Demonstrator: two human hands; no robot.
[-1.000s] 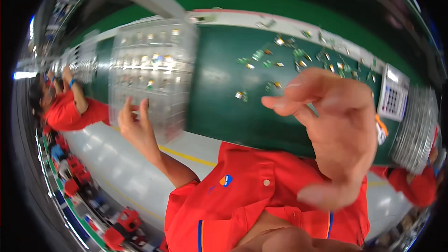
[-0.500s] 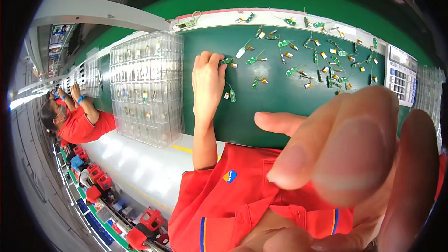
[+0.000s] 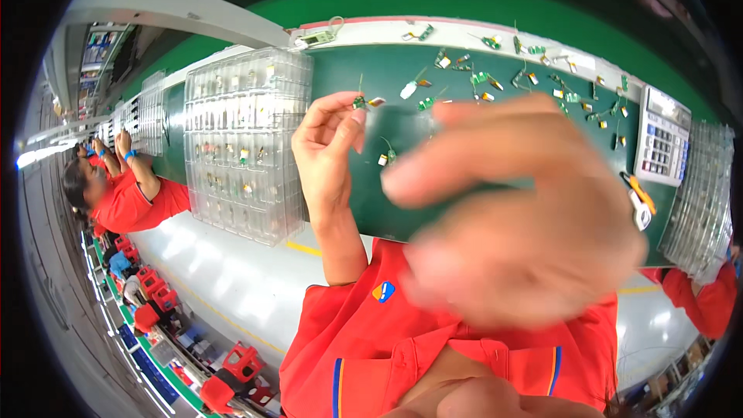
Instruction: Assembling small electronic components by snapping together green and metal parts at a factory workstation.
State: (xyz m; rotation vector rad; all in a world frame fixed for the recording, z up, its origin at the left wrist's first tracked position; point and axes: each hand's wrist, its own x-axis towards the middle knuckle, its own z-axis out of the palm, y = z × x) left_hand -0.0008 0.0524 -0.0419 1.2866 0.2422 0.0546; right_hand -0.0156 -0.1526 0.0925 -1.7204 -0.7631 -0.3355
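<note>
My left hand point(image 3: 323, 159) is raised over the left part of the green work surface. Between its thumb and fingertips it pinches a small green circuit board point(image 3: 359, 102) with a thin wire standing up and a little silver-and-orange battery beside it. My right hand point(image 3: 526, 201) looms large and blurred close to the camera, hiding much of the work surface. Its fingers are bent, but smearing hides whether they hold anything. Nearest my left hand lie a board with a white part point(image 3: 409, 90) and another wired board point(image 3: 391, 155). Several similar boards point(image 3: 480, 78) are scattered farther right.
Stacked clear plastic trays point(image 3: 244, 139) holding small parts stand at left; more clear trays point(image 3: 700, 193) are at right. A calculator point(image 3: 663, 135) and orange-and-white scissors point(image 3: 639, 201) lie by the right edge. A person in red point(image 3: 147, 201) works farther left.
My left hand has lifted the circuit board slightly off the surface and turned. My right hand has swung left and away from the camera, uncovering the scissors.
</note>
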